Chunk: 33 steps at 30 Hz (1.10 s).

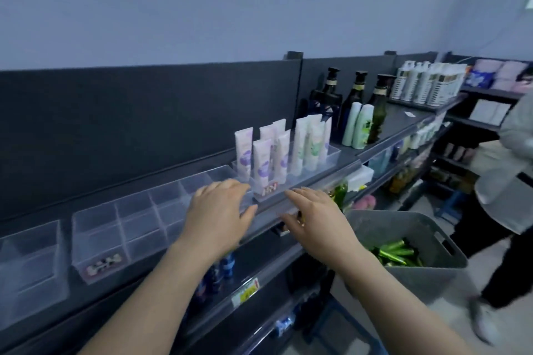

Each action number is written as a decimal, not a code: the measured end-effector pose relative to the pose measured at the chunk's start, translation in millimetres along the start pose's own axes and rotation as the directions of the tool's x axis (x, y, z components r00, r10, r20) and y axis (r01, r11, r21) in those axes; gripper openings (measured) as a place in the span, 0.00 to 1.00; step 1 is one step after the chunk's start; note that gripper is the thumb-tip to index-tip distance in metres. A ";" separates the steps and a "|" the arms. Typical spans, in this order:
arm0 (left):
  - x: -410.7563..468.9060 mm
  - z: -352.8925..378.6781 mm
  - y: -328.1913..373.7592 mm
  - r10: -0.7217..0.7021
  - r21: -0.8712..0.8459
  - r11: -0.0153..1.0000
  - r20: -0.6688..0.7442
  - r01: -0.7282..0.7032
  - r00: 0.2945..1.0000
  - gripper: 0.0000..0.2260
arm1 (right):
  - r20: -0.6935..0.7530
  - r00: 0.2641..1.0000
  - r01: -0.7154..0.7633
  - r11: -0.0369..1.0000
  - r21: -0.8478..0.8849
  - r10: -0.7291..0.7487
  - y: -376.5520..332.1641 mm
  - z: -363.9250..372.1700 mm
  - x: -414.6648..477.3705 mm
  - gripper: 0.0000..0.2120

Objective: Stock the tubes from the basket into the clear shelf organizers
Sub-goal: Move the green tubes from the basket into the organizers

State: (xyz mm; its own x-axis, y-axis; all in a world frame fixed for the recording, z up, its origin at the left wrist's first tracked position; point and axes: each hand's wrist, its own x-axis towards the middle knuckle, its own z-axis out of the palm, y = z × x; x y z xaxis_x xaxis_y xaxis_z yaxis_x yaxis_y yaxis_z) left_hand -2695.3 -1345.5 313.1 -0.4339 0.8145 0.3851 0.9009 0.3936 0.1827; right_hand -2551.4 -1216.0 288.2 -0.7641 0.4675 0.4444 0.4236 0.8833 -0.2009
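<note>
We are looking down at a dark shop shelf (288, 206) with both bare hands stretched out over its front edge. Our left hand (219, 210) lies palm down with its fingers (230, 186) loosely spread on the rim of a long clear organizer (138, 219), holding nothing. Our right hand (314, 219) reaches just beside it, fingers slightly apart and also empty, at the shelf lip below a second organizer (331, 158). That second organizer already holds white tubes (277, 155) standing upright with caps down, some with purple print and some with green. The long organizer on the left has empty compartments. Down to the right, well apart from the shelf, sits a grey basket (409, 242) with shiny green tubes (396, 251) lying in a loose heap at its bottom. We judge these tubes to be light, soft-walled and rather slick, so they would give under a hard squeeze and slide against each other. The firmest place to take one looks like the cap end or the lower body, held gently between thumb and fingers, then stood cap down in a compartment. Another person (501, 170) stands at the far right.
</note>
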 end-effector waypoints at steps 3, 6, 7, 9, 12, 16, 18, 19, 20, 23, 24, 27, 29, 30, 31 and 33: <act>25.7 39.5 52.9 0.052 -0.073 0.996 0.037 -0.049 0.998 0.20 | 0.014 0.999 -0.050 0.998 -0.039 0.050 65.7 -8.8 -17.1 0.22; 38.5 68.1 85.6 0.071 -0.110 0.992 0.095 -0.061 0.993 0.17 | 0.024 0.995 -0.100 0.993 -0.058 0.101 105.9 -15.6 -34.0 0.21; 54.9 97.2 121.5 0.109 -0.151 0.984 0.122 -0.090 0.987 0.16 | 0.049 0.985 -0.160 0.985 -0.064 0.164 150.8 -17.7 -47.7 0.20; 67.6 123.2 150.7 0.111 -0.179 0.981 0.187 -0.077 0.976 0.15 | 0.085 0.972 -0.210 0.974 -0.088 0.217 195.1 -19.0 -61.2 0.18; 79.1 153.1 171.7 0.131 -0.199 0.976 0.222 -0.087 0.966 0.14 | 0.121 0.955 -0.256 0.959 -0.118 0.270 232.0 -17.0 -74.8 0.18; 108.5 200.0 212.9 0.187 -0.211 0.969 0.299 -0.127 0.936 0.16 | 0.139 0.913 -0.366 0.920 -0.142 0.385 305.4 -1.6 -88.8 0.21; 124.2 224.9 226.4 0.211 -0.199 0.968 0.329 -0.150 0.921 0.16 | 0.159 0.894 -0.396 0.905 -0.157 0.419 335.6 8.3 -91.7 0.21; 134.0 237.2 231.4 0.218 -0.202 0.967 0.342 -0.155 0.914 0.16 | 0.167 0.883 -0.413 0.896 -0.164 0.438 349.7 12.6 -91.4 0.21; 143.3 250.2 235.8 0.224 -0.206 0.966 0.354 -0.158 0.908 0.15 | 0.175 0.873 -0.428 0.888 -0.168 0.454 364.4 16.9 -90.3 0.21; 171.5 289.7 247.7 0.238 -0.223 0.962 0.401 -0.158 0.885 0.15 | 0.206 0.837 -0.479 0.861 -0.172 0.507 407.3 33.4 -84.2 0.22; 181.7 301.5 250.8 0.236 -0.224 0.963 0.426 -0.151 0.873 0.15 | 0.217 0.822 -0.503 0.850 -0.157 0.527 421.1 39.7 -81.4 0.22; 209.2 337.7 256.2 0.233 -0.226 0.965 0.497 -0.135 0.836 0.15 | 0.253 0.774 -0.562 0.814 -0.148 0.580 455.4 58.5 -74.7 0.22; 227.8 362.1 260.5 0.227 -0.229 0.966 0.540 -0.118 0.811 0.15 | 0.286 0.742 -0.593 0.793 -0.140 0.606 476.8 72.8 -72.0 0.22; 236.6 373.9 263.1 0.227 -0.233 0.966 0.553 -0.113 0.802 0.15 | 0.297 0.732 -0.603 0.786 -0.134 0.613 487.1 80.1 -71.4 0.22; 245.0 385.7 266.1 0.230 -0.239 0.965 0.561 -0.111 0.795 0.15 | 0.309 0.721 -0.614 0.778 -0.131 0.621 497.1 87.4 -70.7 0.22; 258.6 408.7 272.5 0.235 -0.254 0.962 0.574 -0.102 0.784 0.15 | 0.340 0.698 -0.630 0.766 -0.127 0.631 518.3 102.6 -69.8 0.22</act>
State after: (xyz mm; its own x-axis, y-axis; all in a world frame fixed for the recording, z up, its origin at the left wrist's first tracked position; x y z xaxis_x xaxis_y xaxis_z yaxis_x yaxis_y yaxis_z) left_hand -2563.2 -853.4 92.7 -0.1306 0.9759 -0.1746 0.9114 0.1875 0.3663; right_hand -2328.4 -787.3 63.4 -0.4312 0.8951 -0.1132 0.8679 0.3772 -0.3231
